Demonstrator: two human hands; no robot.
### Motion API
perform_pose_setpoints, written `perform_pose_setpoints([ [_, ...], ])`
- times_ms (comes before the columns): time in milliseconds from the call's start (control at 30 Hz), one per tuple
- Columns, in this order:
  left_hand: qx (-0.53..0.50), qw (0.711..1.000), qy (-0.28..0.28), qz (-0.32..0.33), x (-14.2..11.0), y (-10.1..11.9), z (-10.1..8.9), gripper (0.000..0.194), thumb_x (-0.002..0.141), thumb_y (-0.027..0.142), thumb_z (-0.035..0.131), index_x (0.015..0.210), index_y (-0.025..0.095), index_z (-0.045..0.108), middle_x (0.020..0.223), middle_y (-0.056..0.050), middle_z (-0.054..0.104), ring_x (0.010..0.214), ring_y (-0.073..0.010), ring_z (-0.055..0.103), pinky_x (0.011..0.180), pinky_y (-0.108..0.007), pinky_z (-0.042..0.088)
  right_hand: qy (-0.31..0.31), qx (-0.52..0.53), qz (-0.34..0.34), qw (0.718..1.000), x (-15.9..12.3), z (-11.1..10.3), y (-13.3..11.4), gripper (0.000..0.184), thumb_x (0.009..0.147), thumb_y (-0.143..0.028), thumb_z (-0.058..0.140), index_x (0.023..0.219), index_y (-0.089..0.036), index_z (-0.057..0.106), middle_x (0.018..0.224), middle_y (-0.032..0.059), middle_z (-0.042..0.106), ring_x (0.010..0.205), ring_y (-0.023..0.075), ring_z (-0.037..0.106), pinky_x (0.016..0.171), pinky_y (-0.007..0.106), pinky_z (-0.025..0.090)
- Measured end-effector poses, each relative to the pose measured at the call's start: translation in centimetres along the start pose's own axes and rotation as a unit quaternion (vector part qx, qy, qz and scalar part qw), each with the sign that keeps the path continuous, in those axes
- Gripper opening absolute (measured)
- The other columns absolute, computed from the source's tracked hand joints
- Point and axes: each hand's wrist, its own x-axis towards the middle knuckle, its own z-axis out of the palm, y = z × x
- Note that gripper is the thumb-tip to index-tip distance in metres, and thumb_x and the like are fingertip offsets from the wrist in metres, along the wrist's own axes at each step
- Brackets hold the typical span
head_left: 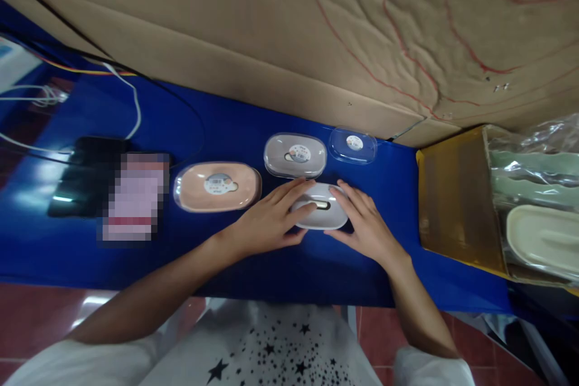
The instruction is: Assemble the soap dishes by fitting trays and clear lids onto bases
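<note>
I hold a white oval plastic dish [323,219]
My left hand [269,220] and right hand [368,226], half-curled, grip opposite ends

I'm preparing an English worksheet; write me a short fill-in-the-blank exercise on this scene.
1. The white oval plastic piece is touched by the right hand and the ____ hand.
2. The smooth table covering is coloured ____.
3. The rectangular brown cardboard box stands on the picture's ____ side.

Missing words: left; blue; right.
</note>
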Motion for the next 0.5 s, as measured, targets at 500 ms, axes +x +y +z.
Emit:
perform_pose_setpoints([
  [500, -0.025, 1.000, 0.008, -0.003, -0.20, -0.26, -0.20, 0.065, 0.106, 0.030, 0.072, 0.164, 0.018, 0.046, 0.175, -0.025, 0.039, 0.165, -0.0388, 0.038, 0.130, -0.062, 0.045, 0.040, 0.004, -0.021, 0.999, -0.17, 0.69, 0.42, 0.098, 0.107, -0.050, 0.066, 0.178, -0.042, -0.001, 0.182, 0.0108, 0.034, 0.160, 0.0393, 0.047, 0.123, 0.065, 0.047],
])
